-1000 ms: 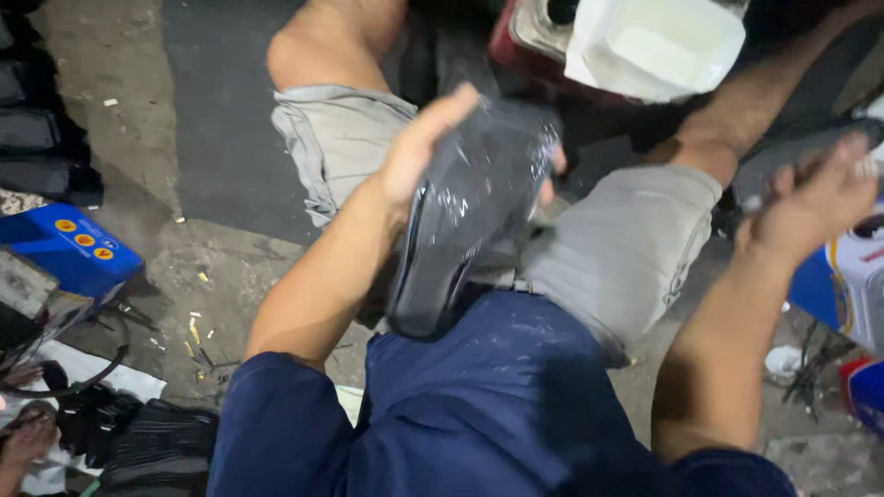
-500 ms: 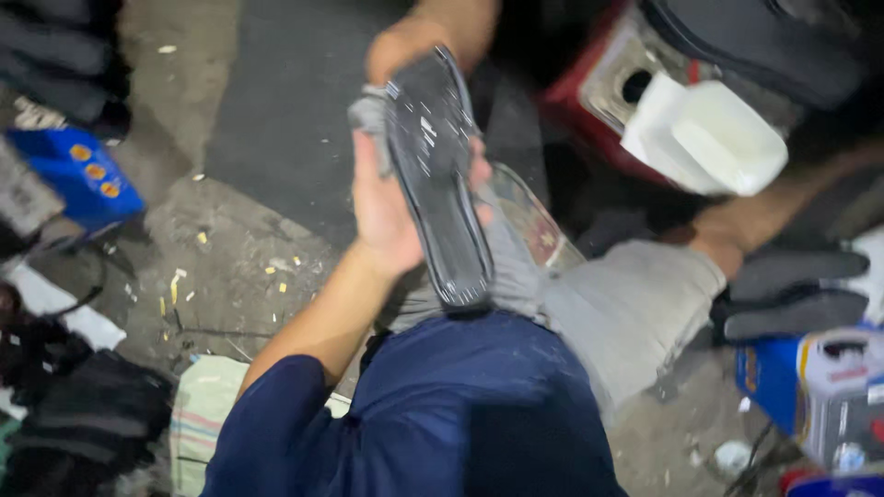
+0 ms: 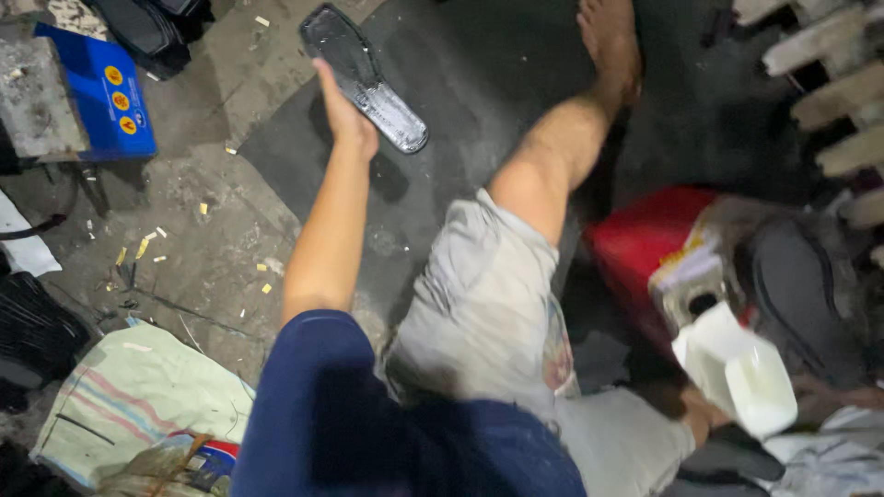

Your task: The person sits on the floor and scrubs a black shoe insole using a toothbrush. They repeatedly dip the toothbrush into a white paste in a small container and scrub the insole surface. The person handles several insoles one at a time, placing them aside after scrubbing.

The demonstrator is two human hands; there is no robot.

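Head view: left hand (image 3: pixel 345 115) outstretched (gripping sole (image 3: pixel 364 75))

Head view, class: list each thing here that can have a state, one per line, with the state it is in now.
Left hand: arm stretched forward, gripping the shoe sole.
Shoe sole: held above the floor, shiny face up.
White plastic jug: tilted on its side against the red container.
Blue box: lying flat.
Striped sack: crumpled.
Right hand: out of view.
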